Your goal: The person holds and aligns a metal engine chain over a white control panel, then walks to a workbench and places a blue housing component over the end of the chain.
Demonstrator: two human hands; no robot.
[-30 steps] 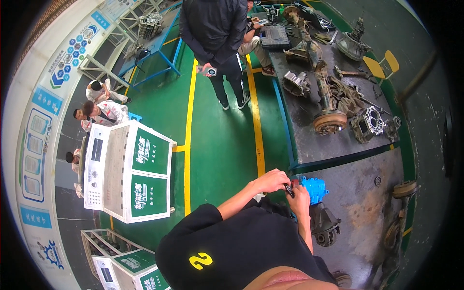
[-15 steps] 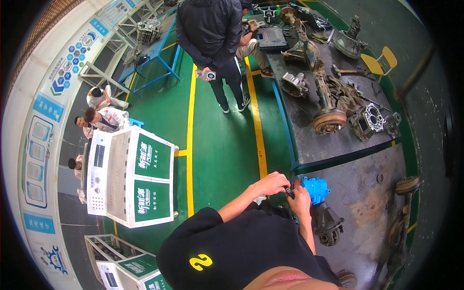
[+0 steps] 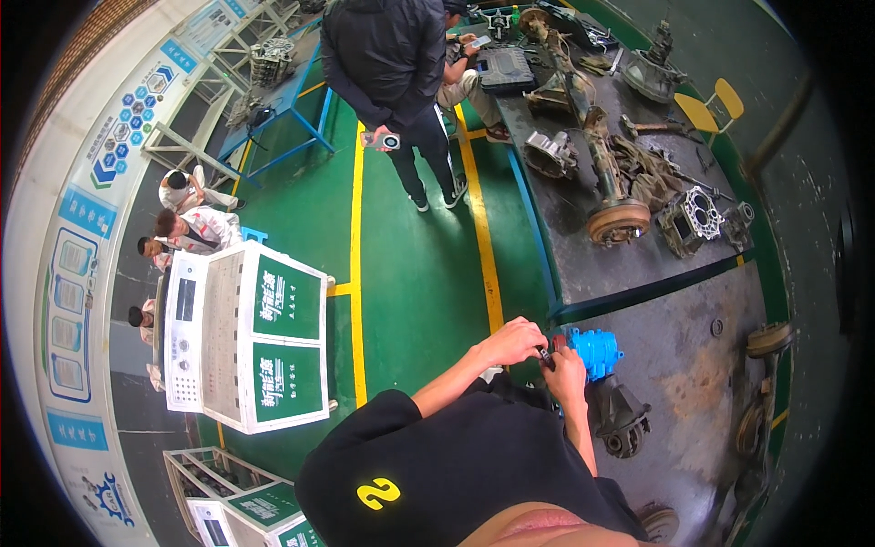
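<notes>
My left hand (image 3: 516, 341) and my right hand (image 3: 567, 374) meet at the near left edge of the workbench. Between them is a small dark part (image 3: 545, 356), with the fingers of both hands closed around it. Its exact kind is too small to make out. Just right of my hands sits a bright blue cast housing (image 3: 596, 354), with a small red piece (image 3: 559, 343) at its left side. A dark grey differential housing (image 3: 622, 419) lies on the bench beside my right forearm.
Axle with rusty drum (image 3: 612, 219), gear housings and open metal case (image 3: 507, 71) crowd the farther bench. A person in dark clothes (image 3: 387, 64) stands ahead, holding a phone (image 3: 381, 139); another sits at the bench. A white-green console (image 3: 246, 337) stands left, people behind it.
The dark part has turned slightly between my fingers, and both hands have shifted a little upward in the picture. The standing person has moved slightly left.
</notes>
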